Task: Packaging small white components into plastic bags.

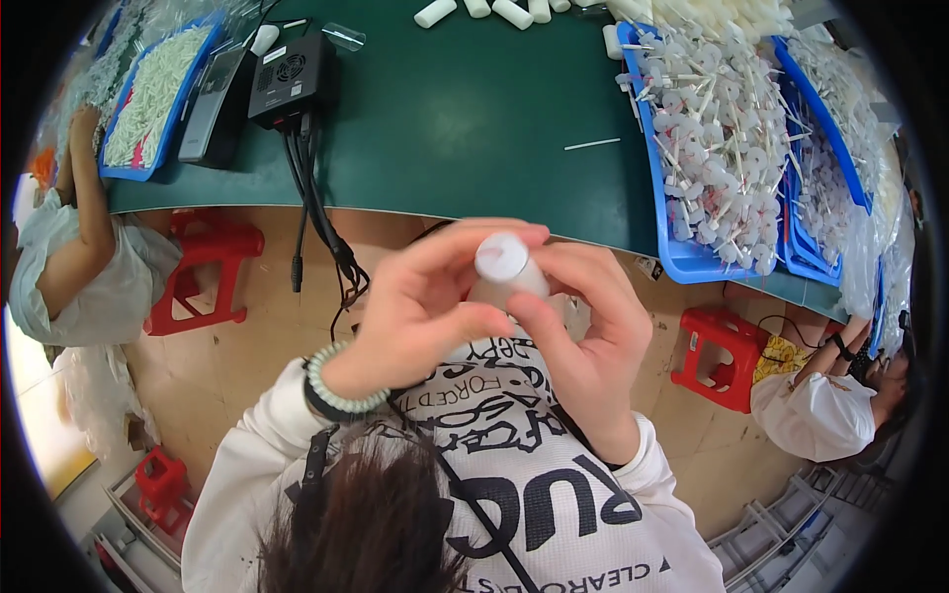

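Both my hands are raised close to the camera, in front of my white printed sweatshirt. Between them is a small white cylindrical plastic part (502,265), its round end facing up. My left hand (425,308), with a pale bead bracelet on the wrist, pinches the part from the left with thumb and forefinger. My right hand (585,336) grips it from the right, thumb against its lower side. The lower half of the part is hidden by my fingers.
A dark green table (465,119) stretches across the top. Blue trays (664,212) of white stick-shaped parts sit at its right, another blue tray (148,94) at its left. A black box (289,77) has cables hanging off the edge. Red stools (717,358) and other people sit on both sides.
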Action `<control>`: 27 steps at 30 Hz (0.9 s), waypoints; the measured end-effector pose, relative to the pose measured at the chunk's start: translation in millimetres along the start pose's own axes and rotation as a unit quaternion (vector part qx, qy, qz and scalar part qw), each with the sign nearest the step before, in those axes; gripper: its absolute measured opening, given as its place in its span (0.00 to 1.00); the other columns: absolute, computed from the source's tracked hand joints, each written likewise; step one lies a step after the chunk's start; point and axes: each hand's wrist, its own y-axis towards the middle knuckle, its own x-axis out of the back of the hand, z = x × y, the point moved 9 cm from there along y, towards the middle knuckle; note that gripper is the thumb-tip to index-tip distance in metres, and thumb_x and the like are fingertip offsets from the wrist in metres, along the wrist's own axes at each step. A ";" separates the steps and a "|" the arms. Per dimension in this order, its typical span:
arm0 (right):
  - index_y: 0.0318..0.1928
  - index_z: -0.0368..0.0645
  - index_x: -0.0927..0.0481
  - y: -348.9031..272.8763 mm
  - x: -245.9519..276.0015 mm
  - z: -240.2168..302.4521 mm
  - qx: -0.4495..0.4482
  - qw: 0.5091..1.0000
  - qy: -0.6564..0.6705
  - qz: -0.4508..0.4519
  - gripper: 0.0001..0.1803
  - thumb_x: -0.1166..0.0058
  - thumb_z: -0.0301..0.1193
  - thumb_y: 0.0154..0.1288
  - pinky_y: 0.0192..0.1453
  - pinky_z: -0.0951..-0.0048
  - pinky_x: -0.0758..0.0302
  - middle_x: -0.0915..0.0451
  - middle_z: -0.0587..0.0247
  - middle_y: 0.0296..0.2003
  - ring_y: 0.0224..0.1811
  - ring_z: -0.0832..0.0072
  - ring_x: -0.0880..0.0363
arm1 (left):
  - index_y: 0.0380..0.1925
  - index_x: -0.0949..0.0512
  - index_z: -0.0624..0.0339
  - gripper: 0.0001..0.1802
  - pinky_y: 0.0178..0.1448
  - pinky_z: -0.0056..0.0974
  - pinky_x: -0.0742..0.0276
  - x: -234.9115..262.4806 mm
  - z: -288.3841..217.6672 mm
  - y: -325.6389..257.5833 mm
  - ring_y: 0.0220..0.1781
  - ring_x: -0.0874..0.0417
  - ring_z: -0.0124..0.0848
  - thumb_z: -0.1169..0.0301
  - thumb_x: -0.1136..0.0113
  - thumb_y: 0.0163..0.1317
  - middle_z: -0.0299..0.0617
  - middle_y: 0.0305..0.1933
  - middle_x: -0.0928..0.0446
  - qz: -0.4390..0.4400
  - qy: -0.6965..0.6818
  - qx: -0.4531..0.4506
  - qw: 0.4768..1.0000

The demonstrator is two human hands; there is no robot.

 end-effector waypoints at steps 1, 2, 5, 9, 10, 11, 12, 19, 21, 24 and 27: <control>0.41 0.38 0.19 -3.6 -0.7 -3.9 -0.009 1.000 -0.007 -0.003 0.15 0.35 0.24 0.49 0.34 0.78 0.27 0.22 0.62 0.34 0.30 0.75 0.23 | 0.53 0.32 0.69 0.23 0.64 0.39 0.34 -5.4 2.4 -2.8 0.59 0.29 0.33 0.83 0.42 0.56 0.48 0.60 0.33 0.025 0.000 -0.039 0.999; 0.41 0.38 0.19 -3.5 0.8 -2.9 -0.010 1.000 -0.008 -0.003 0.15 0.35 0.24 0.49 0.34 0.78 0.27 0.22 0.62 0.34 0.30 0.75 0.23 | 0.53 0.32 0.69 0.23 0.64 0.39 0.34 -4.6 4.9 -4.1 0.59 0.29 0.33 0.83 0.42 0.56 0.48 0.60 0.33 0.025 -0.001 -0.038 0.999; 0.41 0.38 0.19 0.8 6.7 7.6 0.075 0.994 -0.076 0.024 0.17 0.34 0.26 0.46 0.32 0.77 0.29 0.23 0.62 0.32 0.29 0.76 0.25 | 0.54 0.33 0.69 0.19 0.58 0.35 0.28 -3.6 3.9 -5.3 0.55 0.26 0.31 0.81 0.48 0.62 0.47 0.55 0.29 0.008 0.047 -0.029 0.998; 0.42 0.36 0.21 11.4 22.7 10.7 0.047 0.997 0.057 -0.003 0.17 0.37 0.24 0.48 0.33 0.79 0.31 0.22 0.61 0.31 0.29 0.76 0.27 | 0.53 0.32 0.70 0.17 0.50 0.31 0.24 -10.3 -6.6 -5.4 0.47 0.22 0.28 0.79 0.50 0.64 0.44 0.49 0.26 0.012 0.107 0.020 0.994; 0.42 0.36 0.21 12.9 23.7 9.6 0.046 0.997 0.056 -0.002 0.17 0.37 0.24 0.48 0.33 0.79 0.31 0.22 0.61 0.31 0.29 0.76 0.27 | 0.53 0.32 0.70 0.17 0.50 0.31 0.24 -12.7 -9.3 -6.4 0.47 0.22 0.28 0.79 0.50 0.64 0.44 0.49 0.26 0.011 0.106 0.020 0.994; 0.42 0.36 0.21 14.2 19.4 7.9 0.043 0.996 0.070 0.038 0.17 0.38 0.24 0.49 0.33 0.79 0.31 0.22 0.61 0.32 0.30 0.76 0.27 | 0.53 0.31 0.69 0.17 0.49 0.30 0.24 -15.4 -9.2 -7.6 0.46 0.22 0.27 0.78 0.49 0.64 0.44 0.48 0.25 0.018 0.126 0.030 0.991; 0.42 0.36 0.20 13.9 15.4 7.0 0.040 0.993 0.083 0.079 0.17 0.38 0.24 0.49 0.33 0.79 0.31 0.21 0.60 0.32 0.30 0.76 0.27 | 0.52 0.30 0.69 0.17 0.47 0.29 0.24 -17.1 -7.4 -8.9 0.45 0.22 0.26 0.78 0.48 0.63 0.43 0.46 0.25 0.024 0.147 0.041 0.988; 0.41 0.33 0.18 13.6 21.5 10.3 -0.032 0.976 0.180 0.120 0.17 0.39 0.16 0.46 0.40 0.77 0.27 0.19 0.56 0.35 0.35 0.73 0.22 | 0.48 0.23 0.64 0.18 0.35 0.32 0.28 -28.3 -44.1 -10.1 0.32 0.25 0.33 0.78 0.40 0.54 0.44 0.37 0.25 0.044 0.397 -0.103 0.911; 0.39 0.33 0.18 12.4 23.1 10.1 -0.070 0.976 0.183 0.099 0.16 0.38 0.16 0.45 0.39 0.77 0.26 0.18 0.55 0.34 0.35 0.73 0.22 | 0.48 0.23 0.65 0.20 0.34 0.32 0.28 -31.8 -48.7 -10.8 0.32 0.25 0.33 0.77 0.38 0.52 0.43 0.37 0.25 0.049 0.429 -0.118 0.894; 0.35 0.33 0.17 9.8 28.5 4.5 -0.089 0.976 0.182 0.077 0.14 0.36 0.15 0.43 0.38 0.77 0.26 0.18 0.55 0.32 0.33 0.73 0.21 | 0.48 0.23 0.67 0.22 0.36 0.32 0.27 -40.7 -53.9 -15.4 0.35 0.23 0.34 0.77 0.36 0.50 0.46 0.39 0.24 0.057 0.470 -0.122 0.872; 0.31 0.35 0.16 12.2 24.2 13.1 -0.031 0.982 0.155 0.104 0.12 0.34 0.16 0.41 0.34 0.78 0.25 0.18 0.55 0.31 0.32 0.74 0.21 | 0.47 0.24 0.69 0.24 0.38 0.32 0.25 -40.2 -49.0 -17.4 0.37 0.22 0.35 0.76 0.33 0.47 0.49 0.40 0.23 0.057 0.492 -0.148 0.856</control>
